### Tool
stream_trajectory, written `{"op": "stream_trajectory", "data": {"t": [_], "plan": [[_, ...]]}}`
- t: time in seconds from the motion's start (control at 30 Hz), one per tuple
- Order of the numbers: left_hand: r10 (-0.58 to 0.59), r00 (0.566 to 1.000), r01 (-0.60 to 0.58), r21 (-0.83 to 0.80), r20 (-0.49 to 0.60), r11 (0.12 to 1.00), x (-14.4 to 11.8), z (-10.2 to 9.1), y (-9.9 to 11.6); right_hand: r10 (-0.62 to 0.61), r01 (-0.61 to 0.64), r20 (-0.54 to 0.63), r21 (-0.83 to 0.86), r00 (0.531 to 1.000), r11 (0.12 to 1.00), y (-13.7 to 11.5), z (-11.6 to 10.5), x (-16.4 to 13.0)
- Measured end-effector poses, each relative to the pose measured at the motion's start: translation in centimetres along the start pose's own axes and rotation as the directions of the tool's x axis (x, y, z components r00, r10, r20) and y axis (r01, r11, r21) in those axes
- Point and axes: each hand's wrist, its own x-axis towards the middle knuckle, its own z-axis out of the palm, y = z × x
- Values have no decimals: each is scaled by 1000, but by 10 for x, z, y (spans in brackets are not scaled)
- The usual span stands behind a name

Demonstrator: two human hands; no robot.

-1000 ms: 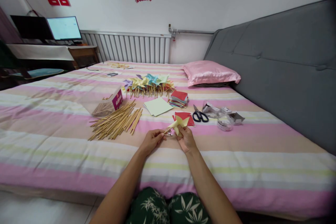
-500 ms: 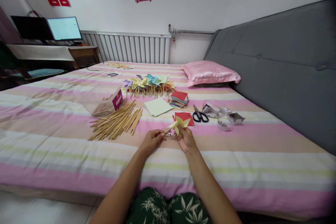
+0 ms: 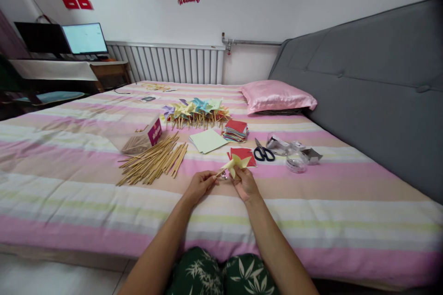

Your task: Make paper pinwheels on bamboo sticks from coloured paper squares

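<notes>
A pale yellow paper pinwheel [image 3: 238,161] is between my hands, just above the striped bedspread. My right hand [image 3: 245,183] pinches its paper blades from below and behind. My left hand [image 3: 201,185] is closed on a thin wooden stick [image 3: 219,173] that runs toward the pinwheel; whether the two are joined I cannot tell. Small shiny silver bits [image 3: 224,175] show between the hands. Red paper squares [image 3: 242,156] lie right behind the pinwheel.
Loose wooden sticks [image 3: 152,163] and a clear plastic box [image 3: 133,144] are at left. Finished pinwheels [image 3: 197,109] lie behind pale green sheets [image 3: 208,141] and a stack of coloured paper [image 3: 236,131]. Scissors [image 3: 264,151], a clear round container [image 3: 296,162] and small boxes [image 3: 278,144] sit at right.
My right hand and the pinwheel's blades have turned very slightly. Both hands otherwise keep their places and grips.
</notes>
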Motion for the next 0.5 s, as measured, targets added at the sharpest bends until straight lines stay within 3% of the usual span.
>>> {"op": "stream_trajectory", "data": {"t": [0.5], "plan": [[5,1000,-5,-5,6,1000,1,-2,-3,3,-3,6,-16,1000,1000,1,-2,2]]}}
